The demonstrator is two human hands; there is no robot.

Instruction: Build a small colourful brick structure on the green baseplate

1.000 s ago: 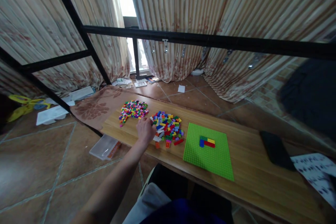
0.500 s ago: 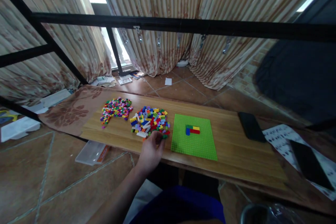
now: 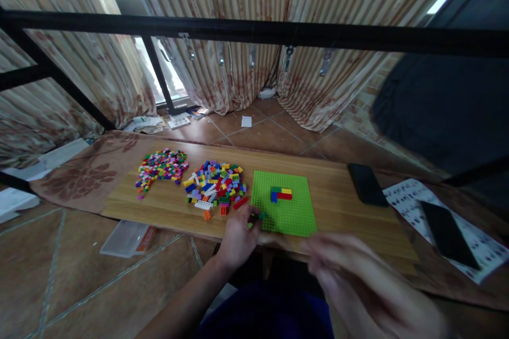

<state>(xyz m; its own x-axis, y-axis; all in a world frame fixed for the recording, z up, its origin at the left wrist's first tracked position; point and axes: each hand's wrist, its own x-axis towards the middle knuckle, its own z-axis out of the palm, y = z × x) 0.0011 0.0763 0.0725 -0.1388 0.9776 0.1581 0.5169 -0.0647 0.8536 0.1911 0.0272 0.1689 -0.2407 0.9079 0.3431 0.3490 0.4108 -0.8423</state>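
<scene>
My left hand (image 3: 240,233) is closed on a dark green brick (image 3: 260,216) at the left front edge of the lime green baseplate (image 3: 298,220). On that plate sits a small group of joined bricks: green, yellow, blue and a red brick (image 3: 284,196). My right hand (image 3: 342,262) is smeared by motion in front of the plate, so its fingers cannot be read. Just left of the plate lies a heap of larger mixed bricks (image 3: 217,183), with an orange brick (image 3: 207,215) at its near side.
Farther left is a pile of small colourful bricks (image 3: 163,166). On the right lie a black phone (image 3: 368,185), a printed sheet (image 3: 409,196) and a dark tablet-like device (image 3: 449,233) on it. A clear plastic box (image 3: 121,238) is on the floor below the wooden board (image 3: 338,190).
My left hand has moved right from the brick heap to the baseplate's edge with the green brick. My right hand has come into view from the lower right. The view has shifted slightly.
</scene>
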